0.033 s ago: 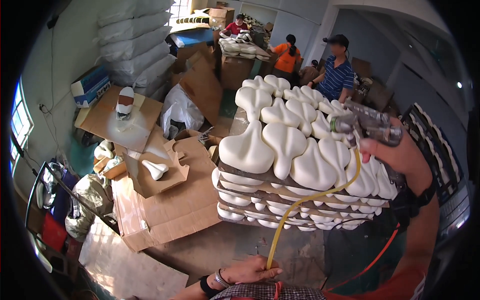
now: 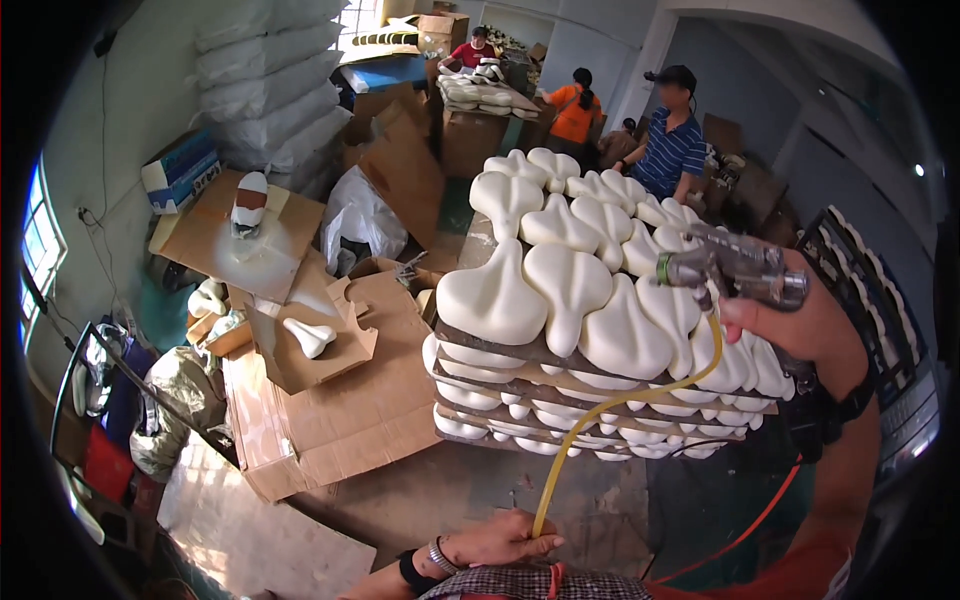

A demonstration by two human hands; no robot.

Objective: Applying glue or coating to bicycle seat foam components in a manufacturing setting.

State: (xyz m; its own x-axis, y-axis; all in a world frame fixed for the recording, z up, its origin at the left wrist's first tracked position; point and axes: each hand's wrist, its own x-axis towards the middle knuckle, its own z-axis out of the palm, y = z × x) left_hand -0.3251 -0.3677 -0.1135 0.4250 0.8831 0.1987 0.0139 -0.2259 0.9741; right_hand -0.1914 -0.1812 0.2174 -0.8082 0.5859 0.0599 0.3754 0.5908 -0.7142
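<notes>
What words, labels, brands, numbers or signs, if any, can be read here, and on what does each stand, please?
None can be read.
Blue-and-white box: any printing is too small and blurred.
Spray gun in the right hand: no legible marking.
White saddle-shaped foam pads: no lettering visible.

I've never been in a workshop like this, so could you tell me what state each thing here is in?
Left hand: closed on the yellow hose.
Yellow hose: bent in a curve.
Right hand: gripping the spray gun.
Spray gun: held up; cannot tell whether it sprays.
White pieces: spread over boards.
Boards: stacked, loaded.
Lone white piece: lying on cardboard.
White bag: crumpled.
</notes>
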